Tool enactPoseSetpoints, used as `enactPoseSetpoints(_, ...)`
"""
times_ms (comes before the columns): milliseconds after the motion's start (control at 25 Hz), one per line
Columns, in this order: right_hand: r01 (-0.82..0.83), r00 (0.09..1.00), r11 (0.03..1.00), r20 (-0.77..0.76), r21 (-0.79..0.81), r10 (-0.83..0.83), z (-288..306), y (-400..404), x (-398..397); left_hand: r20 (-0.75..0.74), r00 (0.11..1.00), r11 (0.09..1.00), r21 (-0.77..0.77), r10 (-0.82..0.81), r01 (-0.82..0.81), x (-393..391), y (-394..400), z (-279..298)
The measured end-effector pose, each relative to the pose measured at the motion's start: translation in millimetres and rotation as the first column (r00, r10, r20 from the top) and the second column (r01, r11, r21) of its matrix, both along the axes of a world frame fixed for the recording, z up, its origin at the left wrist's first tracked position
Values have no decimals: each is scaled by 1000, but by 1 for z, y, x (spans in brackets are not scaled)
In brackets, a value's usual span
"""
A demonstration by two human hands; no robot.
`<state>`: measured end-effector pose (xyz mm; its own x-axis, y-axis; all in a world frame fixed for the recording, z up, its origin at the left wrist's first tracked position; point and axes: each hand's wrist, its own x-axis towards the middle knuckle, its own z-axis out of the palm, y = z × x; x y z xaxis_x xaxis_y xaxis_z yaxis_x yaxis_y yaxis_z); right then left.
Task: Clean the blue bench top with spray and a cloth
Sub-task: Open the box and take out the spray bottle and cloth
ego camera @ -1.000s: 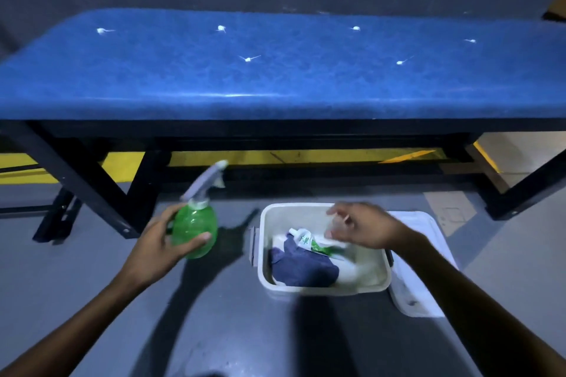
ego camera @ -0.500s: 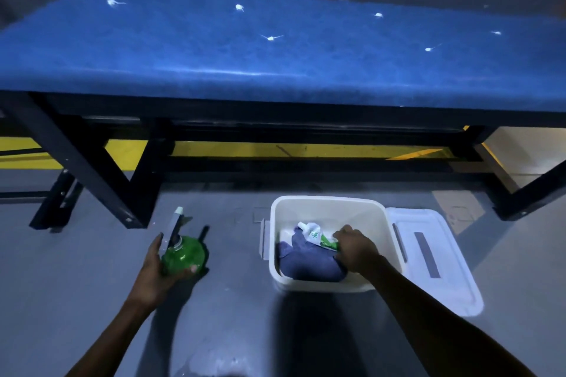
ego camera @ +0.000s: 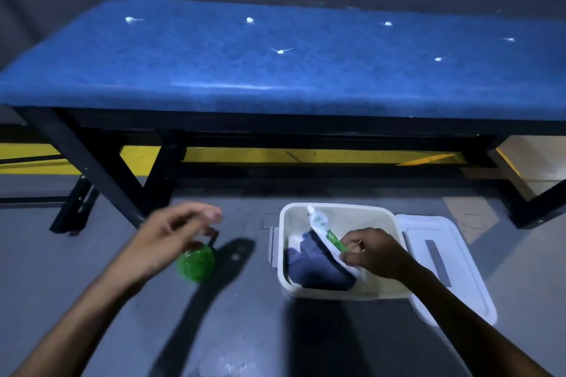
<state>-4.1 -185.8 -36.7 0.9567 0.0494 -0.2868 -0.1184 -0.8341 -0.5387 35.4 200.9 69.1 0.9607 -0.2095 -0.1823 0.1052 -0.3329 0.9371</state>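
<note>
The blue bench surface is uncleaned: six small white blobs sit scattered across it, and I see no wet patch or wipe mark, so I judge spraying and wiping are both left to do. I am at the gathering stage, down on the floor near the bench. My left hand hovers over the green spray bottle, which stands on the floor; my fingers are loosely apart and blurred, and I cannot tell whether they touch the bottle. My right hand is inside the white bin, fingers pinched on a white and green tube. The dark blue cloth lies in the bin under that tube, not picked up. The bin's lid rests to the right.
</note>
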Motion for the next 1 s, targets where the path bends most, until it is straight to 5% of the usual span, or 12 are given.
enactPoseSetpoints(120, 16, 999, 856, 31, 517, -38, 62, 38, -15, -184, 968, 985, -68, -168, 158, -8, -46, -15)
enactPoseSetpoints(240, -41, 998, 811, 65, 583, 4, 83, 86, -7, -259, 948, 962, -246, -184, 119, -12, -73, -18)
enactPoseSetpoints(360, -130, 989, 910, 114, 394, 92, 78, 117, 8, -238, 963, 936, -351, -128, 37, -9, -80, -21)
enactPoseSetpoints(480, 6, 995, 930, 86, 368, -40, 56, 101, 22, -167, 985, 931, -353, 33, -90, 4, -69, -38)
enactPoseSetpoints(600, 206, 978, 976, 14, 70, -207, 3, 52, 37, -71, 994, 993, -74, 85, -90, 24, -63, -84)
enactPoseSetpoints(680, 161, 972, 971, -143, -175, -186, -39, 36, 36, -90, 995, 995, 92, 49, -41, 37, -61, -133)
enactPoseSetpoints(840, 31, 928, 976, -358, -216, -108, -107, 43, 29, -126, 992, 920, 387, -8, 57, 40, -58, -217)
enactPoseSetpoints(1000, 117, 985, 903, -68, -414, -160, -140, 56, 29, -106, 992, 938, 346, 68, -27, 36, -60, -226)
